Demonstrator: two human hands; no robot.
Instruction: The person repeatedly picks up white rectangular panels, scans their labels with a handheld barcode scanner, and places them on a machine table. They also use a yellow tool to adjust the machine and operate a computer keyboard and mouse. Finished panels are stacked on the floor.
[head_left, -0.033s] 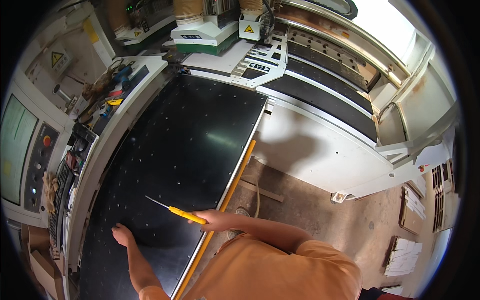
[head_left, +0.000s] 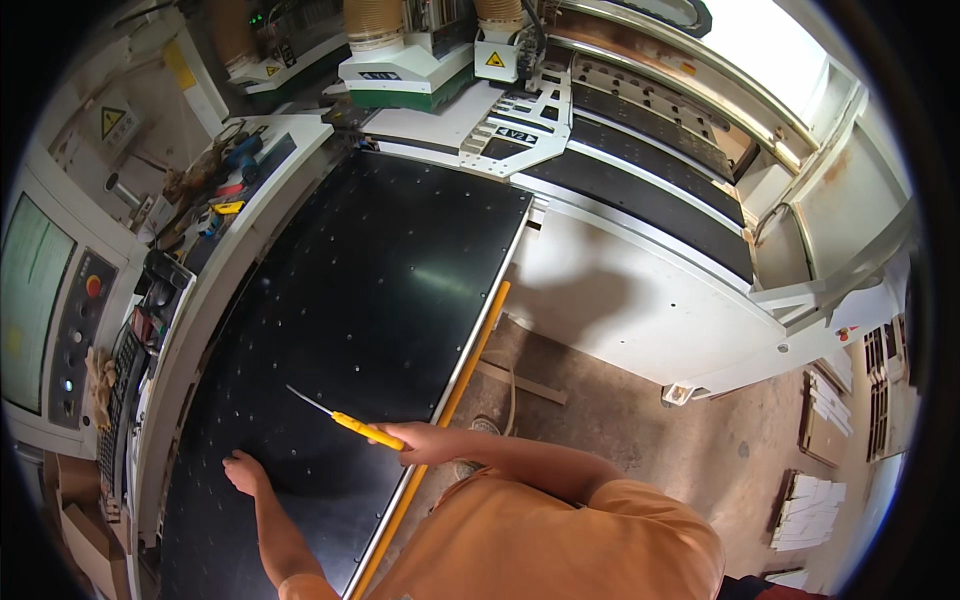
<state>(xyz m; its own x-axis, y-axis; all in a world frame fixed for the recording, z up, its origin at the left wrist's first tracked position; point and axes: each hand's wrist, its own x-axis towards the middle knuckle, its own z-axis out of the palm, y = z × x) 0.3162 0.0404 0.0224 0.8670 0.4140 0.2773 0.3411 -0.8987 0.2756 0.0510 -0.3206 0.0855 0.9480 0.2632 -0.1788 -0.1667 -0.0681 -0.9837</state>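
Note:
My right hand point(head_left: 420, 442) is closed round the yellow handle of a slim tool point(head_left: 365, 428) with a long, thin metal blade or shaft. Its tip points left and away from me, over a black table surface point(head_left: 340, 270) dotted with small pale studs. Whether it is a knife or a screwdriver I cannot tell. My left hand point(head_left: 243, 473) is at the black surface, left of the tool, with its fingers curled together. What is in those fingers, if anything, is hidden.
A yellow strip point(head_left: 470, 370) runs along the table's right edge. At the left stand a control panel point(head_left: 75, 340), a keyboard point(head_left: 122, 385) and a ledge with hand tools point(head_left: 225, 190). Machine heads point(head_left: 410, 78) loom at the back. White boards point(head_left: 808, 510) lie stacked at right.
Very little differs. The tool's tip sits slightly farther left and away from me; my left hand has hardly moved.

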